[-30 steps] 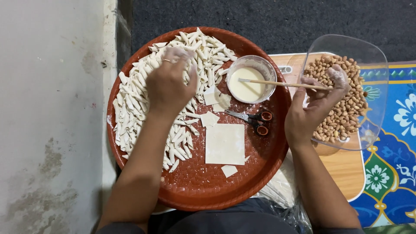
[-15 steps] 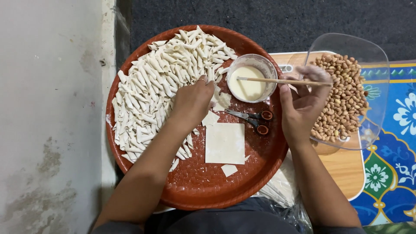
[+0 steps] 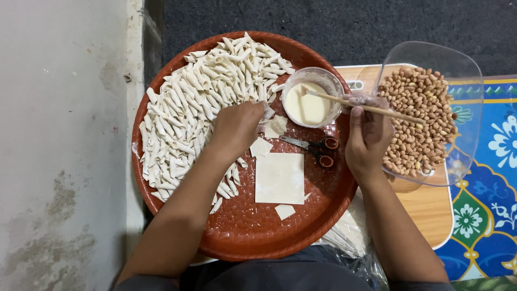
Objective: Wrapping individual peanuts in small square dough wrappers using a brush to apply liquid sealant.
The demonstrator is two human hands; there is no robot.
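A round red tray (image 3: 242, 237) holds a big heap of rolled white dough pieces (image 3: 199, 102), a flat square dough sheet (image 3: 280, 178) and small cut dough squares (image 3: 262, 146). My left hand (image 3: 237, 126) rests at the heap's right edge, fingers closed on a small dough piece (image 3: 267, 113). My right hand (image 3: 369, 137) grips a wooden stick (image 3: 366, 106) whose tip dips into a small clear bowl of white paste (image 3: 308, 105). Scissors with brown handles (image 3: 312, 146) lie between my hands.
A clear plastic container of peanuts (image 3: 425, 116) sits right of the tray on a wooden board (image 3: 425, 210). A blue patterned mat (image 3: 484, 215) lies under it. Grey concrete floor (image 3: 59, 145) is to the left, dark carpet (image 3: 323, 21) beyond. Crumpled clear plastic (image 3: 355, 242) lies near my lap.
My left hand has come back from the top of the dough heap toward the small squares. My right hand has left the peanuts and now angles the stick into the paste bowl.
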